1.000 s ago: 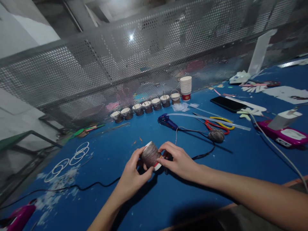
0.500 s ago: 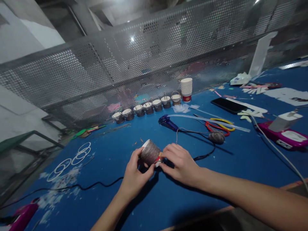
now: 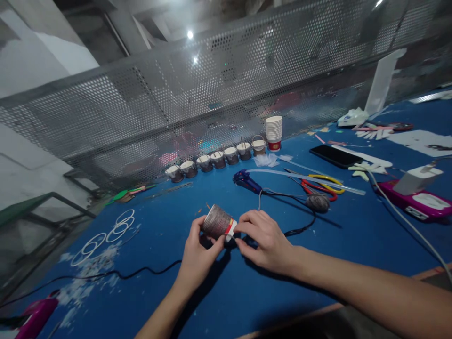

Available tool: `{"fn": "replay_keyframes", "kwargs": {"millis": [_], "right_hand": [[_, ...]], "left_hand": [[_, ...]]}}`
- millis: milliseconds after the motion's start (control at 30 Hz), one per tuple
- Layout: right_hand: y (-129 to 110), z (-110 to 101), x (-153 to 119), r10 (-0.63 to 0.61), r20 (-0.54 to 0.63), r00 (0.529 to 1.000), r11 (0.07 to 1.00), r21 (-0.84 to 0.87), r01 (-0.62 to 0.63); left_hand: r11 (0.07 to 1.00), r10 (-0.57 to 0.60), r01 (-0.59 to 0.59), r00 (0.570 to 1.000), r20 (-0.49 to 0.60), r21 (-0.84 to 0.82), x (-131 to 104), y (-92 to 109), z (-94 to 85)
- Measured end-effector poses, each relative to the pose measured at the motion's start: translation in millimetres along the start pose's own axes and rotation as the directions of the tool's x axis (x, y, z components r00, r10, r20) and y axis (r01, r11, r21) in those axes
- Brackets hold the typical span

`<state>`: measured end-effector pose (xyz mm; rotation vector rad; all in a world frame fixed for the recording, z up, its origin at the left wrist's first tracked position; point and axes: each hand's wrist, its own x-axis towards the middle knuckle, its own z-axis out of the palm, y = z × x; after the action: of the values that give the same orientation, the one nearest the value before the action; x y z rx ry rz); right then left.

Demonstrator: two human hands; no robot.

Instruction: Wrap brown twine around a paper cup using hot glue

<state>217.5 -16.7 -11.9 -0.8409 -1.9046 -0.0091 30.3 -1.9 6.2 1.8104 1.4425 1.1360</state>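
Note:
My left hand [image 3: 200,252] grips a paper cup [image 3: 217,222] that lies tilted on its side, its open end towards the upper left. Grey yarn is wound around most of the cup; a red and white strip shows bare near the base. Close to that base, my right hand [image 3: 263,238] pinches the grey yarn [image 3: 260,200], with thumb and fingertips near the cup. The strand runs from behind this hand past the blue glue gun [image 3: 249,181] to a small yarn ball [image 3: 318,203]. My left fingers on the cup's far side are partly hidden.
Several wrapped cups [image 3: 231,156] stand in a row along the perforated metal screen [image 3: 197,103], beside a stack of paper cups [image 3: 274,129]. Scissors [image 3: 319,188], a phone [image 3: 335,155] and a magenta power strip [image 3: 416,200] lie to the right. White rings [image 3: 120,230] lie left.
The cup has turned and tipped flatter in my left hand, so more of its red and white base strip shows. Both hands stay in nearly the same place.

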Motion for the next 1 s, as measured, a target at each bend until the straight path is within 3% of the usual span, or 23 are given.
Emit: {"fn": "replay_keyframes", "kwargs": {"millis": [167,400,633,800,1000], "right_hand": [[4.7,0.4,0.7,-0.183,0.048,0.982,0.98,-0.071,0.186],[8.5,5.3,0.3,-0.187,0.105,0.977,0.969,-0.141,0.201],[8.3,3.1,1.6,0.042,0.147,0.988,0.996,-0.089,-0.029],[10.6,1.0,4.1,0.235,0.144,0.961,0.971,0.002,-0.237],[19.0,-13.4,15.7,0.453,-0.032,0.891,0.866,0.251,-0.431]], "left_hand": [[0.982,-0.152,0.159,0.986,0.07,-0.099,2.9,10.0,0.6],[0.981,-0.177,0.188,0.97,0.169,-0.051,2.1,12.5,-0.8],[0.994,-0.108,0.11,0.966,0.236,0.006,-3.2,13.2,0.4],[0.993,-0.116,0.117,0.965,0.233,0.009,-3.0,17.6,-0.2],[0.991,-0.13,0.131,0.971,0.202,0.009,-2.3,20.5,-4.9]]}}
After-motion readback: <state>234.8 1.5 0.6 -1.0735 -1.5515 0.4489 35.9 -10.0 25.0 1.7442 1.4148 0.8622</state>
